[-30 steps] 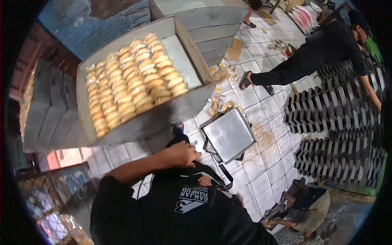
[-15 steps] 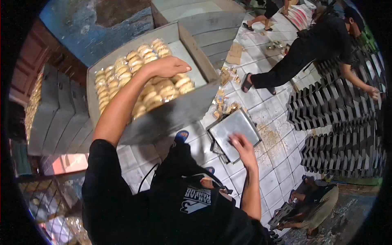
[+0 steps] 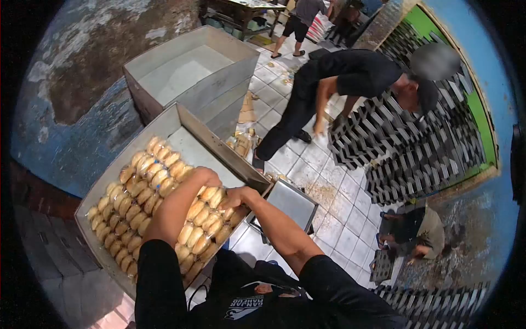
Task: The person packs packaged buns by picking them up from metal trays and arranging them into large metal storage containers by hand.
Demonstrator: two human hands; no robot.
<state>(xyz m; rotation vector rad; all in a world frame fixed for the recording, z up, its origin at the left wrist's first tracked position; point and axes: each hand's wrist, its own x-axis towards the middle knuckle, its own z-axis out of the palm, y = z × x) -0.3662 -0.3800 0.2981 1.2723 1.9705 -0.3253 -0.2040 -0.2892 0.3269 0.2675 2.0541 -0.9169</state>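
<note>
A large grey box (image 3: 222,148) stands in front of me, filled over much of its floor with rows of round golden buns (image 3: 129,211) in clear plastic packs. My left hand (image 3: 205,177) is bent down over the upper right rows, its fingertips hidden behind the hand. Close beside it, my right hand (image 3: 239,196) reaches in over the right wall with fingers curled onto a pack of buns (image 3: 213,196) near the corner. A strip of bare box floor shows beyond both hands.
Another grey box (image 3: 192,68) tops a stack behind. To the right on the tiles lies a metal tray (image 3: 284,203). A co-worker in black (image 3: 350,74) bends by stacked dark trays (image 3: 416,159). Another person (image 3: 413,233) crouches at lower right; one (image 3: 307,22) stands far back.
My right hand has moved from above the metal tray into the box, next to my left hand. The view has shifted, and the co-worker in black has drawn an arm back from the stacked trays.
</note>
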